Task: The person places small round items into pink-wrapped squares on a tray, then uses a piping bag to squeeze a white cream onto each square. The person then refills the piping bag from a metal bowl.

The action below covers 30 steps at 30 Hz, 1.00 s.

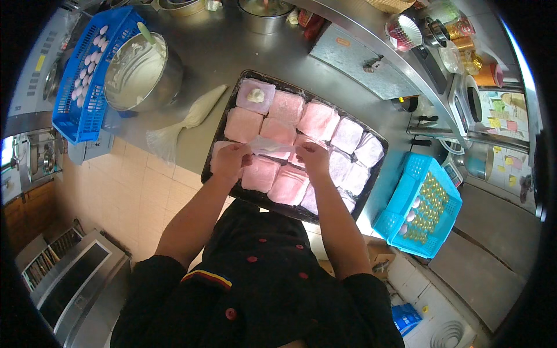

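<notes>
Between my left hand and my right hand a thin, pale, translucent sheet is stretched, each hand pinching one end. Both hands are above a dark rectangular baking tray. Stacks of square pink wrappers fill much of the tray, with pale lilac stacks toward the right. At the tray's far left corner, a dollop of white cream sits on a lilac square. Left of the tray lies a filled piping bag, its loose plastic end toward me.
A steel bowl of cream with a green-handled spatula stands beside a blue basket of small pinkish ovals. Right of the tray is a turquoise crate of gold-coloured pieces. A metal shelf overhangs the steel counter.
</notes>
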Motion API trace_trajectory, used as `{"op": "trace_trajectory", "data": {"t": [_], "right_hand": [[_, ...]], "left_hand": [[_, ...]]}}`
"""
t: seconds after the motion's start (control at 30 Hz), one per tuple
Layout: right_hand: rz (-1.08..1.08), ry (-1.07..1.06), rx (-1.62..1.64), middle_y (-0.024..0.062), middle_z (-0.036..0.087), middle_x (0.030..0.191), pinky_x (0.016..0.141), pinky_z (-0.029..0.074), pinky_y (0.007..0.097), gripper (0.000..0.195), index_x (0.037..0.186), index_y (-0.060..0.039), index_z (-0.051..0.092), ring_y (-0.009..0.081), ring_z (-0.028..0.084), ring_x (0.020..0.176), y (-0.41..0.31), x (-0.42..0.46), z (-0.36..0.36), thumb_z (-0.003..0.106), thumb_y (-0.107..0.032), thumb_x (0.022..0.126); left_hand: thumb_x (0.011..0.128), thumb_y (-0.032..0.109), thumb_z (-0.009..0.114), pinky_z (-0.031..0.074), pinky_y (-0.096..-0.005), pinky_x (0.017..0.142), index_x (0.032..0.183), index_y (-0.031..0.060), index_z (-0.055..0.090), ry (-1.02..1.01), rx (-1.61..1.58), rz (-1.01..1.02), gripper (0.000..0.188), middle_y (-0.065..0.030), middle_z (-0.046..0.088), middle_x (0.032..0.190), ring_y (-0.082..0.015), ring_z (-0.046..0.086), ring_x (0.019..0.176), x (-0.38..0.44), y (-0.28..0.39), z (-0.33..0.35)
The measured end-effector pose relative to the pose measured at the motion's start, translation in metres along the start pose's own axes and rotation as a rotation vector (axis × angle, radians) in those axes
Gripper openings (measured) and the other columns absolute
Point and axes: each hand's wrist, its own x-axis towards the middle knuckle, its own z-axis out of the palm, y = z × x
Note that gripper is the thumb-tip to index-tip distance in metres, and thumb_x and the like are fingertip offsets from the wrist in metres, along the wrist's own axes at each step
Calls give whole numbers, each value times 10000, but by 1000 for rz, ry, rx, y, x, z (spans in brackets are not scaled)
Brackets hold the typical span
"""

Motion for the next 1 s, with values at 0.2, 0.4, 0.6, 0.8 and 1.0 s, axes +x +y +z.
{"op": "trace_trajectory", "data": {"t": [0.2,0.4,0.6,0.8,1.0], "right_hand": [[-49,-141,9,58,740,827,654,546,271,231,1028,52,753,116,666,696,-24,-28,19,769,-141,902],[-169,-172,-311,137,769,896,727,565,316,234,1106,-15,758,192,721,769,-48,-60,37,711,-136,911],[-415,-139,-336,146,751,991,764,578,359,280,1140,-37,734,259,719,817,-46,-77,40,669,-25,868],[-560,28,-448,133,745,1020,772,591,349,242,1115,-35,731,247,729,847,-30,-79,33,753,-45,874],[-337,77,-215,111,760,898,712,576,300,179,1040,18,750,176,723,778,-26,-81,29,763,-101,907]], "left_hand": [[927,163,737,580,-286,683,977,-13,716,-140,-41,-107,184,-64,703,852,-150,667,738,-20,6,21],[927,206,776,583,-279,721,1031,-11,715,-198,86,-53,249,-68,723,901,-152,686,769,-39,14,44],[930,202,774,595,-288,713,1032,-30,698,-192,250,91,265,-88,719,896,-152,695,771,-50,22,38],[943,173,740,597,-305,697,1032,-23,678,-195,120,51,225,-87,703,870,-168,692,754,-54,23,39],[937,170,736,601,-287,714,993,-35,688,-130,-74,38,217,-96,709,870,-166,696,745,-49,25,32]]}}
